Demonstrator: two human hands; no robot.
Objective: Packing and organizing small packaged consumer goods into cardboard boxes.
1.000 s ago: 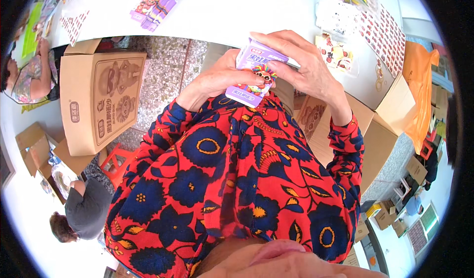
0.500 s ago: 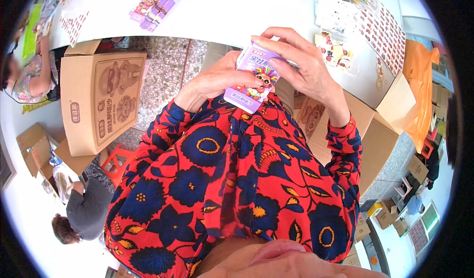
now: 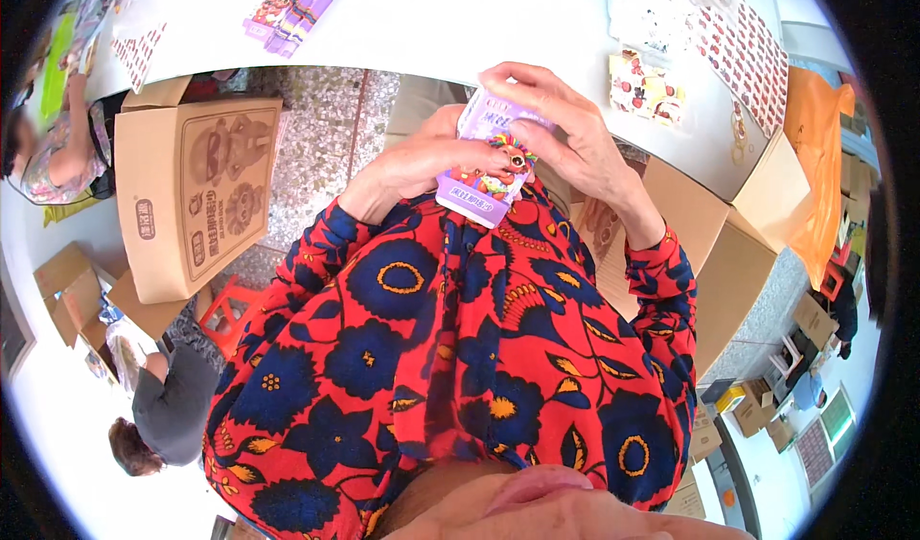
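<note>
A small purple and white carton point(image 3: 467, 198) with a cartoon figure on its front is held between my hands, tilted, just off the table's near edge. My left hand point(image 3: 414, 155) grips its left side, the thumb lying across the printed front. At the upper end, my right hand point(image 3: 561, 123) is closed round the carton with bent fingers, its thumb against the front. The carton's back and the fingertips behind it are hidden. On the table to the left lies a stack of flat purple cartons point(image 3: 292, 11).
Right on the white table point(image 3: 460, 22) are clear bags of small pieces point(image 3: 647, 90) and a printed sticker sheet point(image 3: 743, 70). Large cardboard boxes stand left point(image 3: 199, 190) and right point(image 3: 738, 281) of me. An orange bag point(image 3: 815, 176) hangs far right. Other people point(image 3: 172, 406) sit at left.
Both hands still hold the carton. The fingers of my right hand have shifted slightly down and left at its top end, and the view has moved a little.
</note>
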